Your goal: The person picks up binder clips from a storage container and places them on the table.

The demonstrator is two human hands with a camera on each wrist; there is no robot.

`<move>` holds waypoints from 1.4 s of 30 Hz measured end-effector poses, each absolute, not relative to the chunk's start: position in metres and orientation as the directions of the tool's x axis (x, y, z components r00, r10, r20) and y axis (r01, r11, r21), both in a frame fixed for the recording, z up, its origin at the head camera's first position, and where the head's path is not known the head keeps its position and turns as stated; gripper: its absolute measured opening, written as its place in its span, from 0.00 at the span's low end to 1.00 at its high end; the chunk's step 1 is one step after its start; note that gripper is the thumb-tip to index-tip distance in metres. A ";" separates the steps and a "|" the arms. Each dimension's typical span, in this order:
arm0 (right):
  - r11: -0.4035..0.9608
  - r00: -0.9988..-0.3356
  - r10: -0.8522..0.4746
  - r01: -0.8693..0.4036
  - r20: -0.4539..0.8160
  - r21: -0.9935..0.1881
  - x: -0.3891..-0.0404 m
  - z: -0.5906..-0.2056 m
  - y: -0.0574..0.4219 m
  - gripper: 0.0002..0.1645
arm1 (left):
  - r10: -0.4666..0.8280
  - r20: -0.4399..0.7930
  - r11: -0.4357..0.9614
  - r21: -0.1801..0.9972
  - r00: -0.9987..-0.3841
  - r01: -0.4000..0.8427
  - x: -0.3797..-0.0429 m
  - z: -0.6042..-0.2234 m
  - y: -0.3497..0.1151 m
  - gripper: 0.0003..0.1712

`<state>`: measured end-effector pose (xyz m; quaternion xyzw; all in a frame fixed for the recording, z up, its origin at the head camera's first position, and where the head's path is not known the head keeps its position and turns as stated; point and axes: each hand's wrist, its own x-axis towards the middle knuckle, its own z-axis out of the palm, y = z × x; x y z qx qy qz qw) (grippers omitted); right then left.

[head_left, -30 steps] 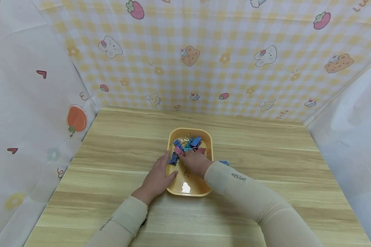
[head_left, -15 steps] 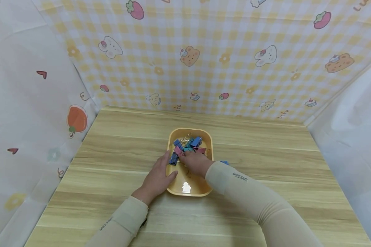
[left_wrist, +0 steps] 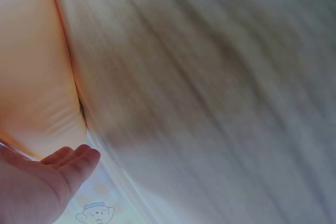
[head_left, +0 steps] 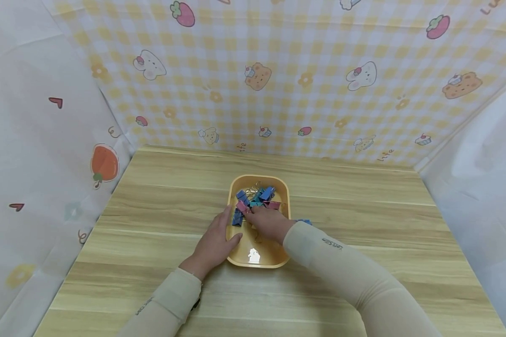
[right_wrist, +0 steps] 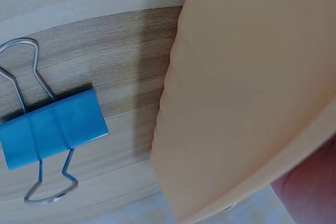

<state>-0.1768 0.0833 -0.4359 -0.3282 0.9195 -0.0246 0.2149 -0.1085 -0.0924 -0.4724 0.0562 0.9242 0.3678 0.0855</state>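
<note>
A yellow-orange plastic tray point(head_left: 244, 258) stands on the table, with binder clips lying mostly toward its far end. Blue clips point(head_left: 237, 217), a teal clip point(head_left: 256, 204) and pink clips point(head_left: 242, 206) lie tangled there. My left hand point(head_left: 213, 241) rests along the tray's left side, fingers extended and thumb over the rim; the left wrist view also shows this hand point(left_wrist: 39, 184) beside the tray wall point(left_wrist: 31, 77). My right hand point(head_left: 271, 222) reaches down inside the tray, fingertips hidden among the clips. I cannot tell whether it grips one.
Outside the tray, by its right wall, a blue binder clip point(head_left: 304, 222) lies on the wooden table point(head_left: 362, 210), partly behind the right sleeve; the right wrist view shows this clip point(right_wrist: 55, 128) close up. A checked cloth point(head_left: 303, 103) hangs at the back, white cloth at both sides.
My right hand stays in the tray while its forearm shifts slightly right. The blue clip at the tray's left and a wire handle below the hand have shifted a little. The left hand holds still.
</note>
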 end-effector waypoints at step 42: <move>0.723 -0.711 -0.687 -0.649 -0.151 -0.236 -0.166 -0.399 0.106 0.25 | 0.164 -0.127 0.732 0.680 -0.978 0.034 -0.108 -0.469 -0.091 0.48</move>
